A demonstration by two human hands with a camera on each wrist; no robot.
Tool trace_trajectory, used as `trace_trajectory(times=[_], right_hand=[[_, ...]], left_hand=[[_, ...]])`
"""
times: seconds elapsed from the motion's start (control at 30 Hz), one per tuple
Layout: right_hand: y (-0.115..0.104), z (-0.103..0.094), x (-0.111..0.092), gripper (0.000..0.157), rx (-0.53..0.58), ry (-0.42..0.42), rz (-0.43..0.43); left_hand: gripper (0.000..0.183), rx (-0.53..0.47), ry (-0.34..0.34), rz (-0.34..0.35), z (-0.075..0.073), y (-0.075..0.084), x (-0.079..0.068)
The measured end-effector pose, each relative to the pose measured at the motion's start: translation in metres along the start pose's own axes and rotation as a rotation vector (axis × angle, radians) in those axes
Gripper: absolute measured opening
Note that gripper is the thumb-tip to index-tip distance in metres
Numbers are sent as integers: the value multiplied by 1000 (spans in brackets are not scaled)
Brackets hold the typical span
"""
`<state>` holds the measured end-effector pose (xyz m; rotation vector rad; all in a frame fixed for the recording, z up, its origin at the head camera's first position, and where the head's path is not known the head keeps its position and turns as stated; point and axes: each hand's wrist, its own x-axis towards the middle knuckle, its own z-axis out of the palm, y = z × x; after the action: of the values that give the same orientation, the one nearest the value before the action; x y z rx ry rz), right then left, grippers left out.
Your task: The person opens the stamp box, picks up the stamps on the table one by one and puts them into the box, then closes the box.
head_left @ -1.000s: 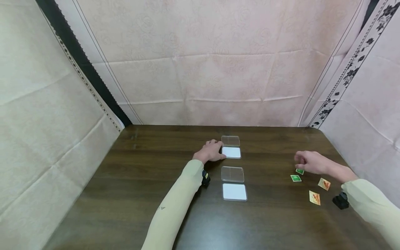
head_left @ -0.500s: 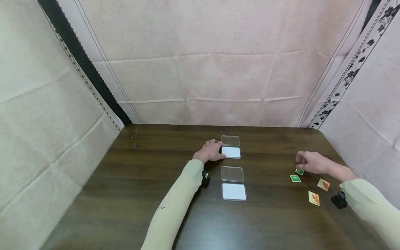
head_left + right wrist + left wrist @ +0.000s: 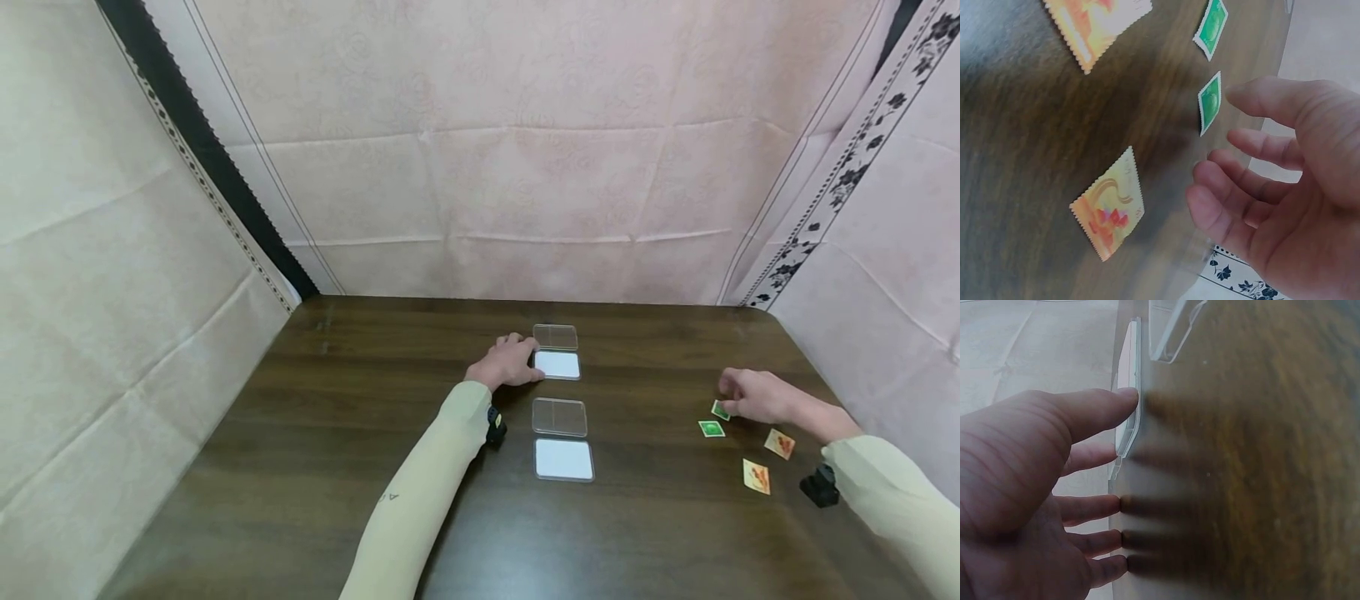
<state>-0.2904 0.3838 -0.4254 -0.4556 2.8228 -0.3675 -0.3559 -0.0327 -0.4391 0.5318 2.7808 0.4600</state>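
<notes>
My left hand straddles the left end of the far clear plastic case, which has a white insert. Its thumb lies at the case's near edge in the left wrist view, the index finger on the far side, partly hidden; the other fingertips are at the tabletop. My right hand is low over the far green stamp, thumb tip close beside it, fingers loosely bent with nothing between them. A second green stamp lies nearer. Two orange-and-yellow stamps with perforated edges lie right of the green ones.
A second plastic case with a white insert lies nearer on the wooden table, its clear lid folded back. The far case's lid also lies back. Pale cloth hangs behind and at both sides.
My right hand has shifted slightly right and toward me, uncovering more of the far green stamp. The left hand stays at the far case; the stamps and cases have not moved.
</notes>
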Motion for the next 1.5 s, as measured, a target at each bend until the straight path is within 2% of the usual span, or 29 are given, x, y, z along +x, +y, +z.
trace_trajectory(times=[0.37, 1.0, 1.27, 1.5], right_hand=[[1, 4, -2, 24, -5, 12, 20], [1, 7, -3, 16, 50, 8, 13], [3, 8, -3, 15, 93, -12, 35], [3, 9, -4, 20, 98, 15, 25]], left_hand=[[59, 0, -5, -24, -3, 3, -1], [59, 11, -3, -16, -3, 3, -2], [59, 11, -9, -21, -4, 4, -3], [59, 11, -15, -20, -5, 5, -3]])
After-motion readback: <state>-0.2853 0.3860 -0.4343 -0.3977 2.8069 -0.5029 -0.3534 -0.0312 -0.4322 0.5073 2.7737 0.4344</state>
